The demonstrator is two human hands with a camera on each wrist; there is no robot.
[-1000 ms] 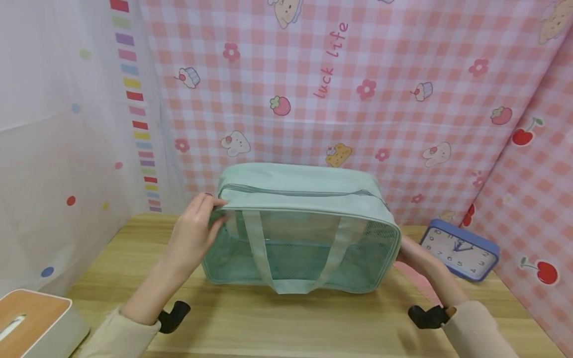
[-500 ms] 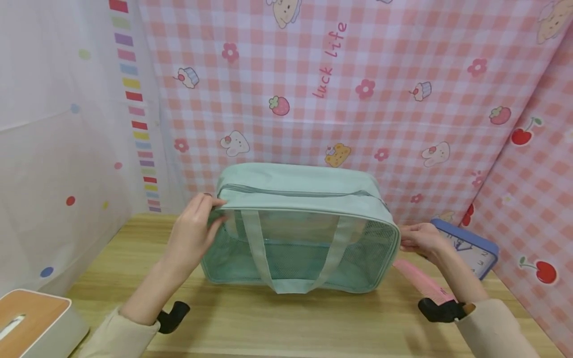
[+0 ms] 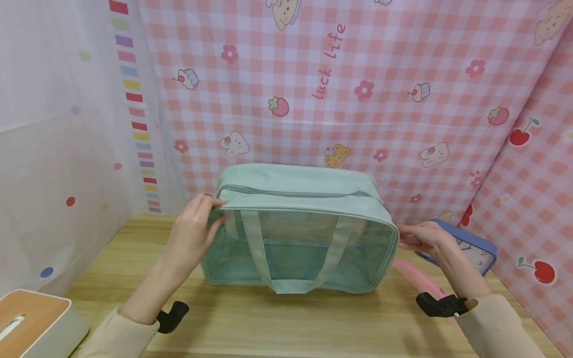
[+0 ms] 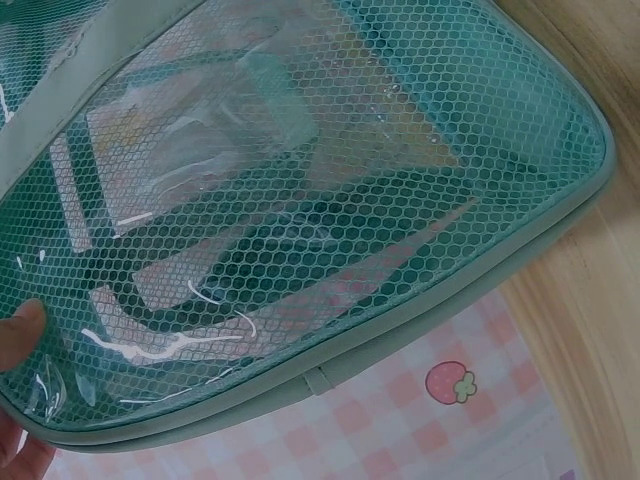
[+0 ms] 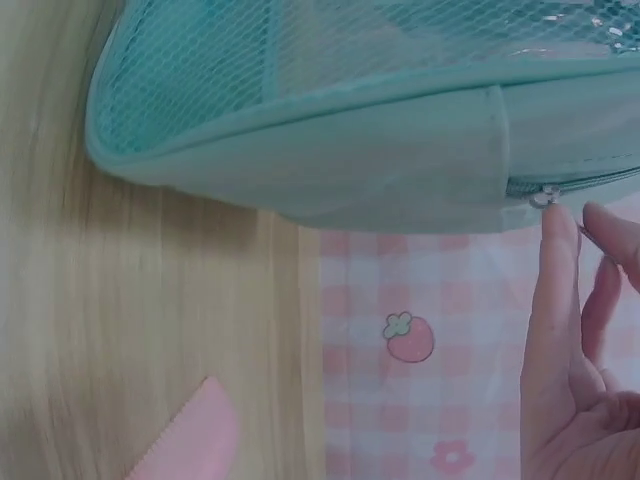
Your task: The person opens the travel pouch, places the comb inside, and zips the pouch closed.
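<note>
A mint-green bag (image 3: 291, 180) with mesh-patterned clear sides and a fabric handle (image 3: 255, 243) stands upright on the table. A zip (image 3: 295, 193) runs along its top and down the right end. My left hand (image 3: 190, 228) grips the upper left corner, its thumb (image 4: 22, 335) on the front in the left wrist view. At the right end is my right hand (image 3: 425, 236). In the right wrist view, my right thumb and forefinger (image 5: 556, 270) pinch the zip's small pull tab (image 5: 598, 240), just by the metal slider (image 5: 545, 196).
To the right, a pink comb (image 3: 418, 278) lies on the wooden table (image 3: 286, 325) under my right forearm. Behind that arm stands a blue clock (image 3: 476, 248), partly covered. A white tissue box (image 3: 49, 315) with a wood-coloured lid sits at the front left.
My right hand has come out from behind the bag's right end, moving right and into view. It now covers more of the clock, and more comb shows. My left hand and the bag stay put.
</note>
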